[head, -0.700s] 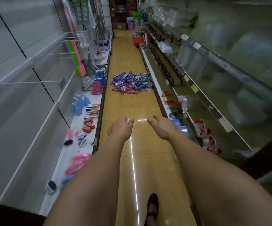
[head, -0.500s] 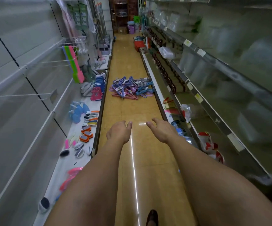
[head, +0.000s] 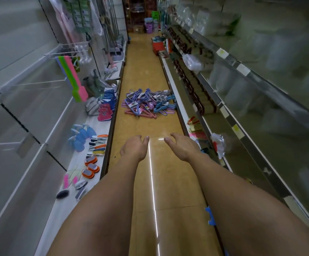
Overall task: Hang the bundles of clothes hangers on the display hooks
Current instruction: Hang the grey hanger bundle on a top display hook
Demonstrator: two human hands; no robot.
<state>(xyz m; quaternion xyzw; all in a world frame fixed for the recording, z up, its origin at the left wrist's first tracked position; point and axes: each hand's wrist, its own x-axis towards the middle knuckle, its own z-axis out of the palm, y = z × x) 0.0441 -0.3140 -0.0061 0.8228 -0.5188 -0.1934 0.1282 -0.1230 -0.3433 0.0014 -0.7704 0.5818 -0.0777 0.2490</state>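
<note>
Both arms stretch forward over the aisle floor; the left hand and right hand hang loosely curled, holding nothing. The bundles of clothes hangers lie heaped on the floor well ahead.

Two hands, left and right; three orange-rimmed brushes; one heap of hanger bundles.

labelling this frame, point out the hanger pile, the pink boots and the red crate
hanger pile (head: 148, 103), head view, middle of the heap
pink boots (head: 104, 112), head view, side of the front boot
red crate (head: 157, 46), head view, front wall
</note>
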